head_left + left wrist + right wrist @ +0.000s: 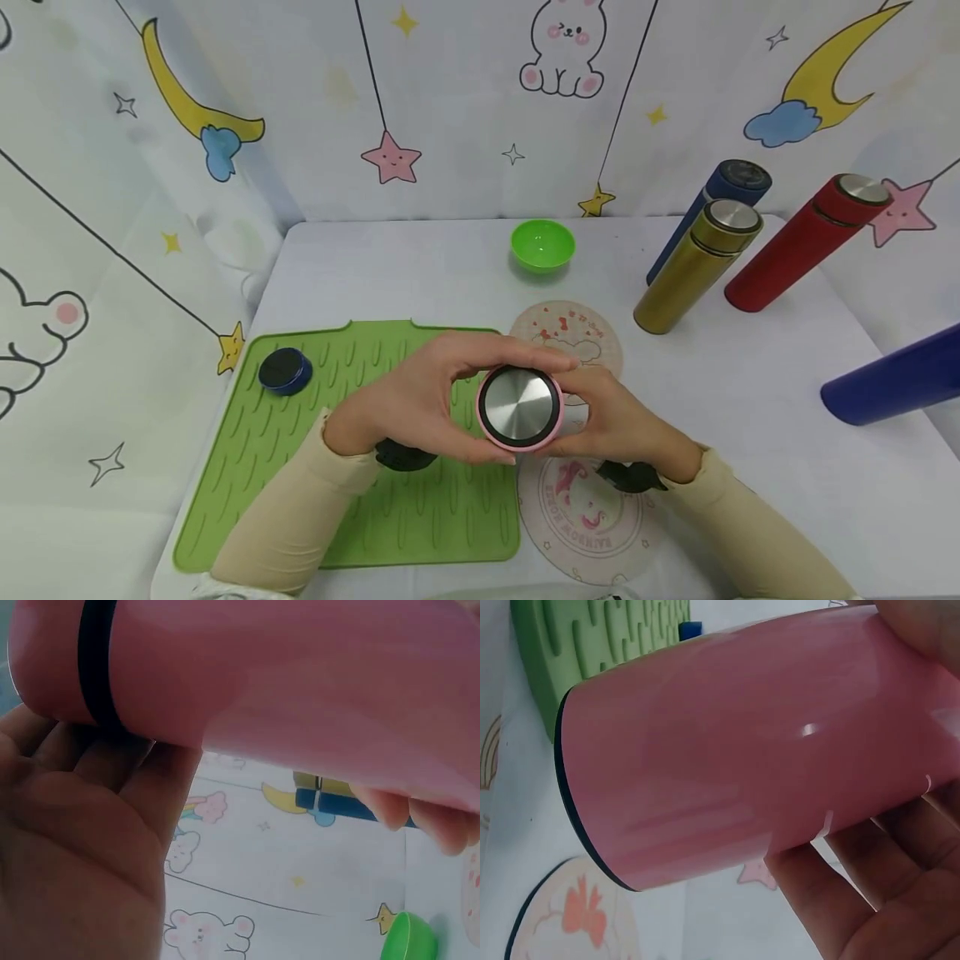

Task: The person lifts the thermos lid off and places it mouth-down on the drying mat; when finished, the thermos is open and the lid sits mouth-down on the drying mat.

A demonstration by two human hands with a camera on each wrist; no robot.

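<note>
A pink thermos bottle [521, 406] is held above the table, its brushed silver lid top facing the head camera. My left hand [420, 400] grips it around the lid end, thumb on the near side and fingers on the far side. In the left wrist view, a dark ring [97, 667] circles the pink bottle close to those fingers. Lower on the body, my right hand [615, 412] holds the bottle from the right. The right wrist view shows the pink body [705, 757] and its dark-edged base, off the table.
A blue lid [285, 372] lies on the green ridged mat [420, 533]. Two round coasters, one pale [536, 325] and one pink [536, 504], sit beside it. Behind is a green bowl [543, 247]. Gold [682, 275], red [798, 246] and blue [892, 379] bottles stand at right, with another blue one behind.
</note>
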